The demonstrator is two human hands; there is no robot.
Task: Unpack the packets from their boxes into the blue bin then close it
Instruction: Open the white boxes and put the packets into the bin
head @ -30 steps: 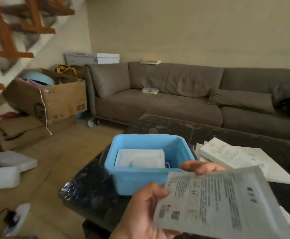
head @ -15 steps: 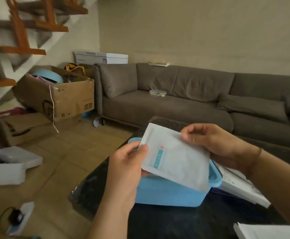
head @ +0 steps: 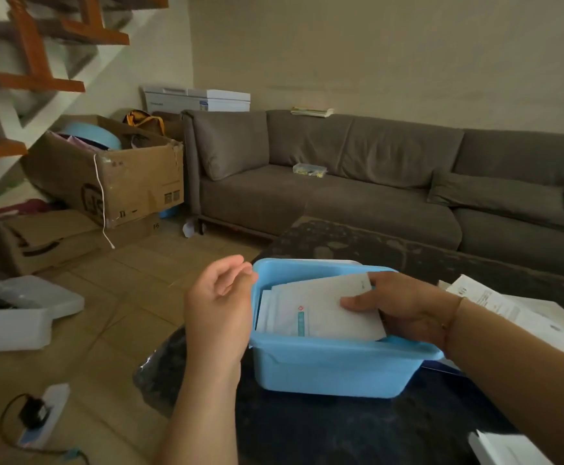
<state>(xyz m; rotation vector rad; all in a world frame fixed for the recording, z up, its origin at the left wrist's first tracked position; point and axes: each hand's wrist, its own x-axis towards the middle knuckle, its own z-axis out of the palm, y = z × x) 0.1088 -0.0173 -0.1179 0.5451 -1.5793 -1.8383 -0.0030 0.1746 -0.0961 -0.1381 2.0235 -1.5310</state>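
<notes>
The blue bin [head: 334,367] stands on the dark table [head: 341,427] with white packets stacked inside. My right hand [head: 405,307] holds the top white packet [head: 324,310], thumb on its face and fingers behind it, tilted down into the bin. Just left of the bin's rim hovers my left hand [head: 218,297], fingers loosely curled and holding nothing. Flat white boxes [head: 522,313] lie on the table to the right of the bin. Another white box corner [head: 505,448] shows at the bottom right.
A grey sofa [head: 358,196] runs behind the table. Cardboard boxes [head: 113,179] and white foam pieces [head: 22,313] sit on the tiled floor at left, with a power strip [head: 45,414] near the bottom left. A wooden staircase [head: 32,62] rises at the upper left.
Both hands held the packet above the bin half a second ago. My left hand has let go and my right hand has lowered the packet into the bin.
</notes>
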